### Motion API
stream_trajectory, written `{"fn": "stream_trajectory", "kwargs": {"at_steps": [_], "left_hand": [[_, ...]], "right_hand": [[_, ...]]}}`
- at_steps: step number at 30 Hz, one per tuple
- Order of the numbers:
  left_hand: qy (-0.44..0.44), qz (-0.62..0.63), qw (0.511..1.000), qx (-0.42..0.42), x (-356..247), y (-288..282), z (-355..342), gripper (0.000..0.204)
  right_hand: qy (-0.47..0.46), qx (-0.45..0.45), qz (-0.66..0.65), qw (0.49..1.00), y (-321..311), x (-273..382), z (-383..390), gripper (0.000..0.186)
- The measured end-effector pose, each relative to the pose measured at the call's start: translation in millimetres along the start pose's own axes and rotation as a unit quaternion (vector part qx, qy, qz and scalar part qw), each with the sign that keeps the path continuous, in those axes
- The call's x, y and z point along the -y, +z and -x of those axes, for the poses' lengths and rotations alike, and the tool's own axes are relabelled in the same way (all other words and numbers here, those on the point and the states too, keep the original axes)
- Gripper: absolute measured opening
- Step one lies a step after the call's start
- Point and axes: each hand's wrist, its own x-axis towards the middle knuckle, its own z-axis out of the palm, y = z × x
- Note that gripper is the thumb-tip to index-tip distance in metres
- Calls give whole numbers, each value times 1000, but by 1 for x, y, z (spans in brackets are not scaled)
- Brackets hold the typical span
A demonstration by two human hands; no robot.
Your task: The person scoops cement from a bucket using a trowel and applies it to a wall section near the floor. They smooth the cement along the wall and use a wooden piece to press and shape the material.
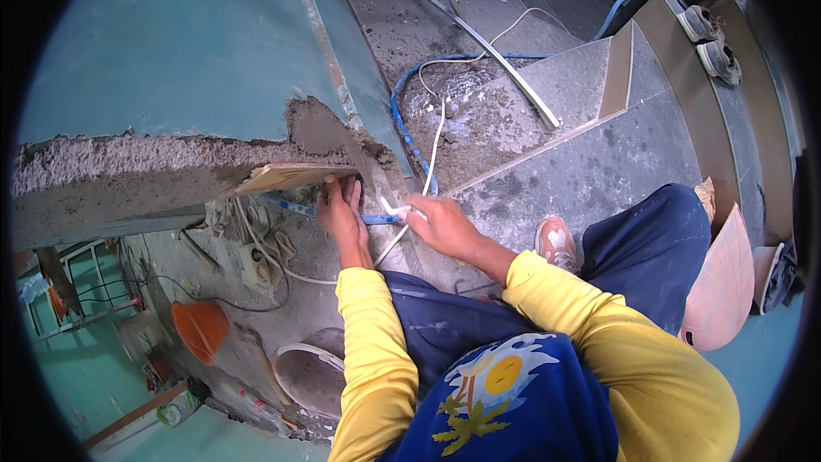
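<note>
My left hand (344,221) holds a thin wooden board (286,175) by its near edge, at the underside of the wall's broken corner. Just right of it, my right hand (442,224) is closed round the white handle of a trowel (372,169). The trowel's narrow grey blade stands along the corner. Wet grey mortar (321,127) covers the corner above the board. A rough band of bare plaster (128,158) runs left from there under the teal wall (171,51).
A blue hose (398,107) and a white cable (438,141) cross the dirty tiled floor. A long metal strip (505,64) lies beyond. Shoes (717,50) sit on steps at right. At lower left are a bucket (312,372) and an orange container (201,329).
</note>
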Motion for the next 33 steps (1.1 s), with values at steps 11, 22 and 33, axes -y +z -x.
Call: {"fn": "stream_trajectory", "kwargs": {"at_steps": [11,22,33], "left_hand": [[0,-17,1000,-21,2,2,0,44],[-4,-29,1000,1,3,-4,-5,50],[-2,-17,1000,15,2,-8,-5,53]], "right_hand": [[42,-21,-29,998,6,5,-8,28],[84,-52,-7,995,11,17,-36,32],[101,18,-28,994,12,33,-75,38]]}}
